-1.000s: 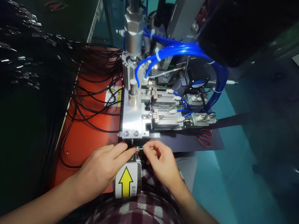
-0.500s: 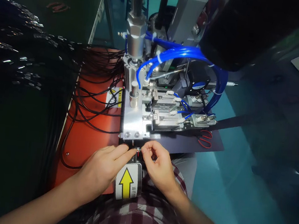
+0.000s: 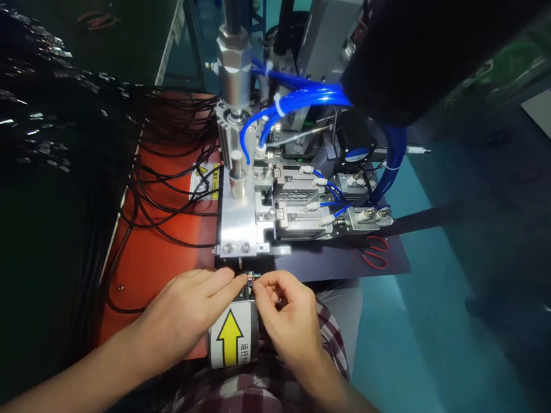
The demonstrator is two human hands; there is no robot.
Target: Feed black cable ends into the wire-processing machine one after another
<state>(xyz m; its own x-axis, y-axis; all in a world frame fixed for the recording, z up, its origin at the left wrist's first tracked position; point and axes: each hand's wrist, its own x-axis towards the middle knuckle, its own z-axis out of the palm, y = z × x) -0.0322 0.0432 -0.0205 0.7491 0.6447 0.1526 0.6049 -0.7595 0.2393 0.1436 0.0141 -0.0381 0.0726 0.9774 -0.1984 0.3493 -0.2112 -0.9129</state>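
A tiny connector with thin coloured wires (image 3: 250, 277) lies between my fingertips, just in front of the metal machine's near edge (image 3: 238, 250). My left hand (image 3: 195, 303) reaches in from the left, its fingers together and the tips touching the connector's left side. From the right, my right hand (image 3: 291, 308) pinches at the fine wires with thumb and forefinger. Right below the fingertips is a white label with a yellow arrow (image 3: 229, 337) on a dark block. The exact grip on the small part is partly hidden by the fingers.
Black cables (image 3: 156, 206) spread over the orange surface (image 3: 149, 265) at the left. Blue air tubes (image 3: 313, 95) arch above the cylinders (image 3: 303, 223). Red-handled scissors (image 3: 376, 252) rest on the dark plate (image 3: 338, 263) at the right. A large black shape blocks the upper right.
The view has shifted slightly, moving the machine a little left in the picture. My right fingertips have moved slightly down beside the connector, and its wires show differently.
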